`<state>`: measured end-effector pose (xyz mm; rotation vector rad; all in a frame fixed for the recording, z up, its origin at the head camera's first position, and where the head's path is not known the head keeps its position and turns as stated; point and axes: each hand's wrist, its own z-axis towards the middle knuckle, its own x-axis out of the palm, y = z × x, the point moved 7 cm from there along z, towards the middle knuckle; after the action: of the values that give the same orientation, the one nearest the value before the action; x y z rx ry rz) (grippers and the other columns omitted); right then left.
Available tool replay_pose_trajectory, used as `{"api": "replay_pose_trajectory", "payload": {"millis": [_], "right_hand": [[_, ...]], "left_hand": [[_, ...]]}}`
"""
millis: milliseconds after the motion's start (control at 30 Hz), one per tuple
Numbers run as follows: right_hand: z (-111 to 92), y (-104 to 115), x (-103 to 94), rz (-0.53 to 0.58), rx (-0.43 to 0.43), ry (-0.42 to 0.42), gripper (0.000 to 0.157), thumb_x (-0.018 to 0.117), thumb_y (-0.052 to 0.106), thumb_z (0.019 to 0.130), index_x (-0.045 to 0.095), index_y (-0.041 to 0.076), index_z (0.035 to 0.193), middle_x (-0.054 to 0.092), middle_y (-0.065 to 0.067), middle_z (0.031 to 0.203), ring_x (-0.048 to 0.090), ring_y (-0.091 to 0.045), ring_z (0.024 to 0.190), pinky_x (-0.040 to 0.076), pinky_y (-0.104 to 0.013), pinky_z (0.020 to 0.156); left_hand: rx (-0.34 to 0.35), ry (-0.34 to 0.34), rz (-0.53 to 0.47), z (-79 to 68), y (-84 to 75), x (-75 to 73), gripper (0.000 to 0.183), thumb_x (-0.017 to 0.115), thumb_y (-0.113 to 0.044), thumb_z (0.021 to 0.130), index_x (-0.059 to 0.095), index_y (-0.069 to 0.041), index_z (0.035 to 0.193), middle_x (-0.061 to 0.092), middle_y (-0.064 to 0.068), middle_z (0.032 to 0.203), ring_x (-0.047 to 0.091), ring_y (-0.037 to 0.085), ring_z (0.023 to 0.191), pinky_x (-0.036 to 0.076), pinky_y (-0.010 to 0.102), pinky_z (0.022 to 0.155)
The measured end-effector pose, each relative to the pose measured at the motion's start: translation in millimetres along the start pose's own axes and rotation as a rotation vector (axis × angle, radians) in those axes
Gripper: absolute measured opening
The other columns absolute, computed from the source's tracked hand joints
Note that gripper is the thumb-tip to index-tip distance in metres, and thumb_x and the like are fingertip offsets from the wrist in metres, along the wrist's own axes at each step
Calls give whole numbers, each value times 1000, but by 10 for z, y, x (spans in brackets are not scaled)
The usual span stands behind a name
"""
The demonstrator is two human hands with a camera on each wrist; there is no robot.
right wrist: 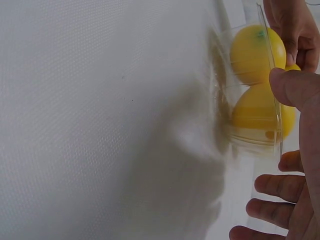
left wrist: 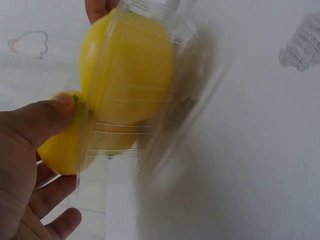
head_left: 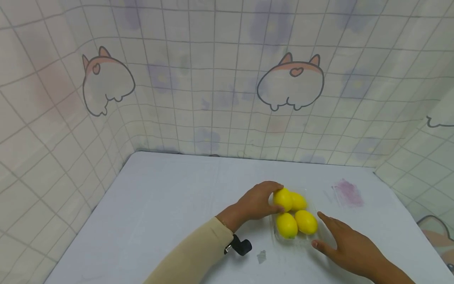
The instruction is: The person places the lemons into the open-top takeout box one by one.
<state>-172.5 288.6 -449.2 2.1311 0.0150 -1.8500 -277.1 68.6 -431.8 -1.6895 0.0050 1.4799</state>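
Several yellow lemons sit in a clear plastic box (head_left: 299,241) on the white table. My left hand (head_left: 257,200) grips the far left lemon (head_left: 282,200) with thumb and fingers on its sides. The lemon rises above the rim in the left wrist view. Two nearer lemons, one on the left (head_left: 287,226) and one on the right (head_left: 306,222), lie below it, and a far right lemon (head_left: 298,201) is partly covered. Just right of the box, my right hand (head_left: 349,244) has its fingers spread and holds nothing. Its thumb (right wrist: 292,87) is close to the rim; whether they touch I cannot tell.
The white table (head_left: 170,205) reaches to a patterned curtain (head_left: 227,86) at the back and sides. A pinkish stain (head_left: 348,193) marks the table at the right, and a small grey patch (head_left: 261,256) lies nearer me. A black wrist-worn device (head_left: 241,245) hangs below the left sleeve.
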Motion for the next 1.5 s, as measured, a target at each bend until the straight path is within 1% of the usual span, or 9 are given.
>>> {"api": "replay_pose_trajectory", "payload": {"millis": [100, 167, 367, 567, 933, 1067, 1200, 1367, 1500], "right_hand": [[4, -1, 1, -1, -3, 0, 100, 52, 79, 89, 37, 9, 158, 52, -27, 145, 55, -49, 125, 52, -68, 84], [0, 5, 0, 0, -4, -6, 99, 52, 79, 89, 38, 9, 158, 52, -27, 145, 55, -49, 125, 53, -68, 85], [-1, 4, -2, 2, -7, -15, 99, 53, 79, 89, 39, 9, 157, 53, -27, 145, 55, -48, 125, 53, -67, 85], [-1, 3, 8, 8, -3, -9, 99, 53, 79, 89, 38, 9, 157, 52, -27, 145, 55, -48, 125, 53, -67, 84], [-3, 19, 2, 3, 10, -2, 100, 53, 79, 88, 37, 9, 158, 52, -27, 146, 55, -48, 125, 53, -67, 84], [9, 5, 9, -2, 23, 18, 102, 52, 80, 88, 36, 8, 158, 50, -28, 146, 55, -49, 125, 53, -68, 83], [9, 11, 6, 3, 19, 13, 102, 53, 80, 88, 37, 8, 158, 51, -28, 146, 55, -49, 126, 53, -68, 85], [17, 4, 18, 7, 27, 28, 102, 52, 80, 88, 36, 7, 158, 50, -28, 147, 54, -50, 126, 52, -68, 86], [15, 8, 14, 7, 21, 26, 102, 52, 80, 88, 36, 7, 158, 50, -29, 146, 54, -50, 126, 52, -68, 85]], "left_hand": [[5, -3, 14, 0, -4, 7, 67, 77, -39, 93, 51, -17, 151, 50, -6, 152, 42, 11, 142, 32, 29, 118], [22, -3, 18, -2, -22, 6, 67, 76, -38, 94, 49, -20, 153, 48, -7, 154, 41, 11, 143, 31, 29, 118], [75, -5, 65, 2, -95, 2, 53, 66, -39, 101, 54, -24, 150, 48, -5, 154, 41, 11, 143, 31, 31, 119], [48, -3, 108, 27, -131, 10, 49, 66, -38, 101, 58, -20, 146, 49, -6, 154, 42, 11, 143, 31, 29, 119], [-13, -6, 105, 38, -139, 41, 48, 68, -37, 100, 60, -21, 145, 53, -9, 149, 46, 8, 139, 34, 27, 117], [-14, -7, 117, 38, -158, 46, 49, 68, -37, 100, 59, -19, 145, 55, -8, 148, 47, 9, 138, 35, 26, 116], [-24, -9, 130, 40, -161, 54, 49, 70, -35, 99, 60, -18, 144, 57, -7, 146, 50, 10, 136, 36, 26, 115], [-46, 11, 160, 49, -125, 117, 47, 71, -33, 98, 61, -17, 142, 57, -8, 145, 51, 10, 135, 37, 27, 114], [-31, 15, 178, 71, -92, 150, 48, 70, -33, 99, 60, -17, 143, 56, -8, 146, 50, 10, 136, 36, 27, 115]]}}
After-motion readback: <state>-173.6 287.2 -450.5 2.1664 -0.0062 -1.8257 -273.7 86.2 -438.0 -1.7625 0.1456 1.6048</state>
